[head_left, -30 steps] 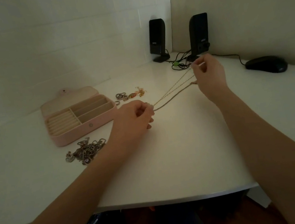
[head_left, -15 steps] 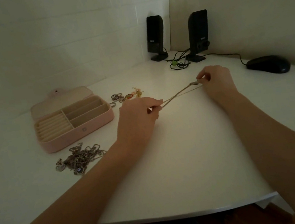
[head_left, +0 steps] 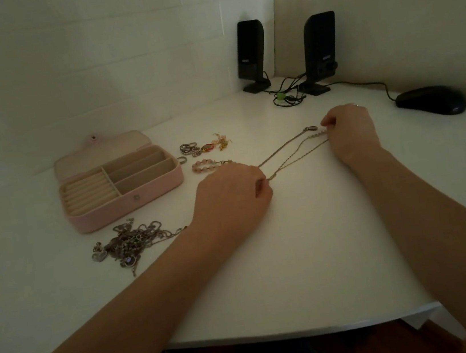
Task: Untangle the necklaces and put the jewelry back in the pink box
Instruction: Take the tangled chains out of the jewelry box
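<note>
Left hand (head_left: 230, 197), centre of frame: fingers curled, pinching the near end of a thin chain necklace (head_left: 291, 153) low against the white desk (head_left: 297, 257). Right hand (head_left: 351, 132), right of centre: fingers curled, gripping the far end of the same chain. Strands run slack between the two hands along the desk surface; a clasp lies just left of the right hand. Pink box (head_left: 120, 181), left of centre: lid open, compartments exposed. Tangled pile of necklaces (head_left: 129, 243) just below the box. Beaded bracelet (head_left: 207, 165) and a cluster of rings and earrings (head_left: 205, 147) lie right of the box. Two black speakers (head_left: 250, 54) upper centre; black mouse (head_left: 430, 100) at right.
</note>
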A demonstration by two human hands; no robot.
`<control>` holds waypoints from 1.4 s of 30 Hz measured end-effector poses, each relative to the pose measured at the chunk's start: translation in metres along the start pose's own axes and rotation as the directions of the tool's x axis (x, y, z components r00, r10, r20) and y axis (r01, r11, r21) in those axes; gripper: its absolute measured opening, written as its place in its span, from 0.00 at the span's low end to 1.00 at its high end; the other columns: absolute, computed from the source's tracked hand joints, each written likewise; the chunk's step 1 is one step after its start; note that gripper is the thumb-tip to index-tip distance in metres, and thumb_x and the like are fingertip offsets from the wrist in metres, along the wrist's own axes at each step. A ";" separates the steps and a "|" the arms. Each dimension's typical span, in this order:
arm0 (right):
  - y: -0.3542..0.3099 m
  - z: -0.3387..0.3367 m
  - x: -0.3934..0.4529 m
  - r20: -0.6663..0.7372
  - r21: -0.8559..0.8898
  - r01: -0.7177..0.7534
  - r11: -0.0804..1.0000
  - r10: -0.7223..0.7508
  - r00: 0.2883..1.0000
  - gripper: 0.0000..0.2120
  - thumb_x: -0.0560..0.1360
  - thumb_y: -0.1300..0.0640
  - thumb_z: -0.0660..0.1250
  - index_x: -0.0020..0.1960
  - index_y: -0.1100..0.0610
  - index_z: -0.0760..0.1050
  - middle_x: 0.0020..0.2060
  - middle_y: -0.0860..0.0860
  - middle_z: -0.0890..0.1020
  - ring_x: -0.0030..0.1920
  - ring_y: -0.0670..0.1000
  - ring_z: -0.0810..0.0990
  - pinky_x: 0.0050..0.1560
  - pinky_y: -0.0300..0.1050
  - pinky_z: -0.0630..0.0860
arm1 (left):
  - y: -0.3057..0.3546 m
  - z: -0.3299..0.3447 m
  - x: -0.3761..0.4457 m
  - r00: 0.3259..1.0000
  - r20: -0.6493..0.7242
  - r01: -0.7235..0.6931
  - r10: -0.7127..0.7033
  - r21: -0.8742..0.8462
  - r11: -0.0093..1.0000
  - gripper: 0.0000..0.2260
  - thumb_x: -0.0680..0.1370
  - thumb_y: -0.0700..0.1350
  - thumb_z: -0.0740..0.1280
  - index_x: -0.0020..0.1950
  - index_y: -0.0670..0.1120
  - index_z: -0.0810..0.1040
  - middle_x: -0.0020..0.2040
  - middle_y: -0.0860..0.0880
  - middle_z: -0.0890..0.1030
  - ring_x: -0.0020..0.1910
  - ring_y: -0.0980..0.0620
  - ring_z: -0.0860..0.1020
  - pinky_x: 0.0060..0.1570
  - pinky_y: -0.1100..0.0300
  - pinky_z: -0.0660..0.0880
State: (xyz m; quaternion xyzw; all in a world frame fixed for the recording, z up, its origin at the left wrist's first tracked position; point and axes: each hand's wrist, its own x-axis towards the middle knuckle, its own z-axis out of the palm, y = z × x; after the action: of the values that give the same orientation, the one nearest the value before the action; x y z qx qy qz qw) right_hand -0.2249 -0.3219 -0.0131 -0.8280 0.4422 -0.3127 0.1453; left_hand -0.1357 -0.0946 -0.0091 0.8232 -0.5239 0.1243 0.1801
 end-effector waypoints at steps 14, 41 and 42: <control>-0.008 0.014 -0.004 0.436 -0.320 0.190 0.928 -0.034 0.899 0.29 0.81 0.42 0.40 0.78 0.54 0.46 0.78 0.50 0.48 0.77 0.51 0.48 0.74 0.59 0.45 | -0.003 0.007 -0.005 0.895 0.424 -0.112 0.136 -0.081 0.990 0.33 0.78 0.65 0.44 0.77 0.49 0.41 0.78 0.52 0.44 0.76 0.56 0.41 0.74 0.57 0.40; -0.204 0.042 -0.138 0.492 0.506 0.523 0.686 -0.728 0.478 0.06 0.74 0.56 0.69 0.44 0.54 0.72 0.38 0.48 0.77 0.37 0.45 0.73 0.35 0.31 0.66 | -0.138 -0.067 -0.088 0.956 -0.294 -0.078 0.010 -0.223 0.972 0.10 0.69 0.49 0.64 0.42 0.45 0.82 0.44 0.52 0.80 0.48 0.56 0.74 0.54 0.69 0.67; -0.202 0.044 -0.137 0.467 0.525 0.484 0.700 -0.712 0.524 0.06 0.75 0.56 0.69 0.42 0.55 0.72 0.38 0.50 0.78 0.37 0.46 0.73 0.36 0.34 0.67 | -0.137 -0.067 -0.089 0.963 -0.268 -0.064 0.004 -0.215 0.974 0.12 0.69 0.50 0.64 0.45 0.45 0.82 0.44 0.52 0.80 0.48 0.55 0.74 0.52 0.71 0.66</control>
State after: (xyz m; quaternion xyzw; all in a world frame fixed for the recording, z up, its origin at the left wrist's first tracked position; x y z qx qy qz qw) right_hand -0.1230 -0.0963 0.0048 -0.9460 -0.0122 -0.1102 0.3047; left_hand -0.0496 0.0597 -0.0064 0.7645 -0.5199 0.1773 0.3373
